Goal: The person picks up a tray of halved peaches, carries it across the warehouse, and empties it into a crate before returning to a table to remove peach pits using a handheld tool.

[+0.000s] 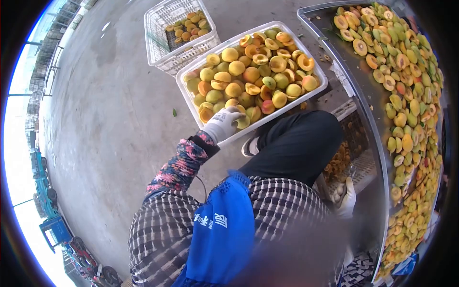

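Blue apron [222,244] is carrying white characters [221,220] near one side edge, not reading clearly; left-hand glove [222,124] is showing small illegible print.

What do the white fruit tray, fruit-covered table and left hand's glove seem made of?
White tray: probably plastic, smooth, softly glossy; its rounded corners look moulded. Table: likely sheet metal, dull grey with a brighter, reflective edge. Glove: apparently fabric, matte white, creased; any coating can't be told.

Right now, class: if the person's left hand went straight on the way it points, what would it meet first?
Most likely the yellow-green fruit just ahead of the left hand, inside the white tray; depth there is hard to judge.
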A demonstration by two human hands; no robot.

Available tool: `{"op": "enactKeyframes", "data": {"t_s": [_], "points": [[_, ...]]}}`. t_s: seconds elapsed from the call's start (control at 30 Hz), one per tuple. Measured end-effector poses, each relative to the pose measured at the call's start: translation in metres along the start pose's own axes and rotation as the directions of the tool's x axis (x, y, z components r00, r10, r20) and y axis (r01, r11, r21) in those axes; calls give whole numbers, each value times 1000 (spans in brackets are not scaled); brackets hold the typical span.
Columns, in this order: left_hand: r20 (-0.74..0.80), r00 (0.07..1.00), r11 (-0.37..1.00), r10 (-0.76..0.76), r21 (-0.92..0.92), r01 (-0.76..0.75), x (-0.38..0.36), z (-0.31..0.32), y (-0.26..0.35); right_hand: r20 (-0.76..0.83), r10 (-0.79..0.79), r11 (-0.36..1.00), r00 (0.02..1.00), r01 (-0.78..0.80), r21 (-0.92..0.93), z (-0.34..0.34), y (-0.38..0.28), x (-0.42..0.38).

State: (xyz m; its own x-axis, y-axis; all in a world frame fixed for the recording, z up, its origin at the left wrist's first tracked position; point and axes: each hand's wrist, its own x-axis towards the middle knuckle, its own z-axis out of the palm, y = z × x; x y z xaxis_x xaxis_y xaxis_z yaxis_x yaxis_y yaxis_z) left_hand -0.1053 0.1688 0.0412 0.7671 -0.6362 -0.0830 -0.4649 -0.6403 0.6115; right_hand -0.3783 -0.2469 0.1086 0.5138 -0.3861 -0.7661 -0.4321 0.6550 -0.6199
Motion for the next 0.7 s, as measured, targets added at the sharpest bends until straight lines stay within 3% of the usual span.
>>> {"op": "enactKeyframes", "data": {"t_s": [0.07, 0.17, 0.23, 0.3, 0.43, 0.53, 0.57, 0.6, 0.63, 0.67, 0.7], "points": [[71, 995, 997, -64, -47, 67, 2, -2, -4, -22, 9, 1000, 1000, -9, -7, 1, 3, 2], [76, 986, 988, -149, 44, 146, 12, -4, 19, -109, 22, 1000, 994, -21, 5, 10, 8, 0], [43, 992, 986, -120, 122, 114, 14, 19, 7, -175, 41, 999, 984, -36, 32, 12, 11, 1], [26, 994, 967, -106, 234, 97, 14, 29, 10, -179, 59, 994, 982, -41, 99, -2, 23, 15], [120, 967, 944, -223, 275, 183, 20, 21, 21, -143, 84, 989, 986, -65, 131, -13, 30, 28], [26, 999, 995, 19, 102, -21, 10, 8, 3, -43, 56, 997, 997, -53, 56, -18, 25, 29], [70, 997, 998, -24, 53, 20, 6, 2, -4, -75, 36, 999, 997, -33, 42, -25, 27, 30], [256, 916, 947, -309, -1, 320, 13, -31, 20, -106, 16, 1000, 994, -13, 26, -31, 29, 31], [155, 934, 941, -321, -53, 333, 11, -21, -10, -1, -257, 860, 966, 228, -457, -40, 33, 43], [-123, 882, 870, -455, -273, 411, 7, -28, -21, 105, -459, 452, 882, 333, -828, -72, 17, 26], [-419, 722, 794, -551, -529, 300, 1, -36, -28, 76, -464, 375, 882, 273, -886, -66, 8, 16]]}}
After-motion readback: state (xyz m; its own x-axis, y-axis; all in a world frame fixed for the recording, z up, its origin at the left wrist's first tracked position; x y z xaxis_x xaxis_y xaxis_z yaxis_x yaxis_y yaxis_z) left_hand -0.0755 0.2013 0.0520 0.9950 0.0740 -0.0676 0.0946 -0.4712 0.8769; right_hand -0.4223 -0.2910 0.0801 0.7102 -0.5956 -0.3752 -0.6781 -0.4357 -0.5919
